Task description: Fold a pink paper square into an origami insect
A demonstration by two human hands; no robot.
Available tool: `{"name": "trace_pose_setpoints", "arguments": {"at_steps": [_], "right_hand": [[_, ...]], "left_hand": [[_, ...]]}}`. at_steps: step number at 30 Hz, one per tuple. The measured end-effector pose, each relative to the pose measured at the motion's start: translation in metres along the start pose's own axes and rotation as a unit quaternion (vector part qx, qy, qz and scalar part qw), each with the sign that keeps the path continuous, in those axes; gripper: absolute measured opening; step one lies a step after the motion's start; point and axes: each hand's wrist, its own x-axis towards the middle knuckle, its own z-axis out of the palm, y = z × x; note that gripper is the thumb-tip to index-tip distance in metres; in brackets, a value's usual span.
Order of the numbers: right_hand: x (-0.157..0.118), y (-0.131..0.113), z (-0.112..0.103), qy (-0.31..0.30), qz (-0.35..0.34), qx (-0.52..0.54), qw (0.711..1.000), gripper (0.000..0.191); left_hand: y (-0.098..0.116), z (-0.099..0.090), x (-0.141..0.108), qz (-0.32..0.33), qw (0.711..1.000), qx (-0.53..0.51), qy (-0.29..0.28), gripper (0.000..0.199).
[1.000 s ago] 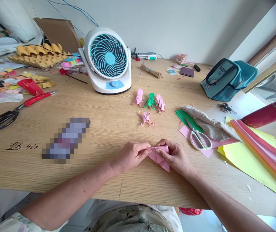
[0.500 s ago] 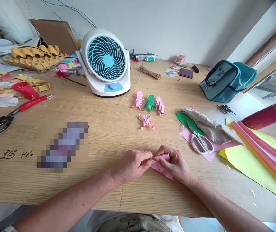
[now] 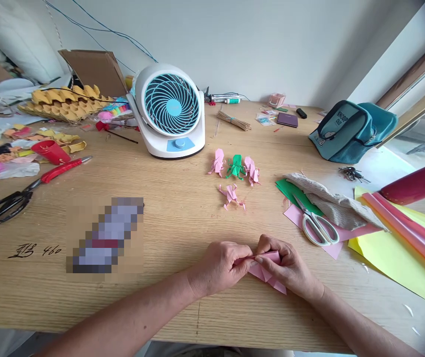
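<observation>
To the near left of the white-handled scissors (image 3: 308,212), the left hand (image 3: 218,266) and right hand (image 3: 287,264) both pinch a folded pink paper (image 3: 260,272); uneven thumb pressure could skew a crease, and opposing pulls could tear it.

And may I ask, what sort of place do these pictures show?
Probably a craft corner, at home or in a small workshop; I cannot tell which. Folded paper figures rest on the table, white-handled scissors lie on coloured sheets, and the left hand and right hand hold pink paper.
</observation>
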Motion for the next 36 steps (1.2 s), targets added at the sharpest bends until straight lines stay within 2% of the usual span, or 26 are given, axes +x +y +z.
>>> {"name": "trace_pose_setpoints", "arguments": {"at_steps": [11,22,36], "right_hand": [[-0.0032,-0.0002,0.0017,0.012,0.011,-0.014,1.0,0.036],[-0.0081,0.0022,-0.0035,-0.015,0.006,0.009,1.0,0.026],[-0.0069,0.0049,-0.0058,-0.032,0.004,-0.005,0.999,0.029]], "left_hand": [[0.0,0.0009,0.0009,-0.007,1.0,-0.014,-0.009,0.031],[-0.0001,0.0024,-0.0005,-0.005,1.0,-0.02,-0.015,0.027],[0.0008,0.0009,-0.0014,0.011,1.0,-0.009,-0.021,0.028]]}}
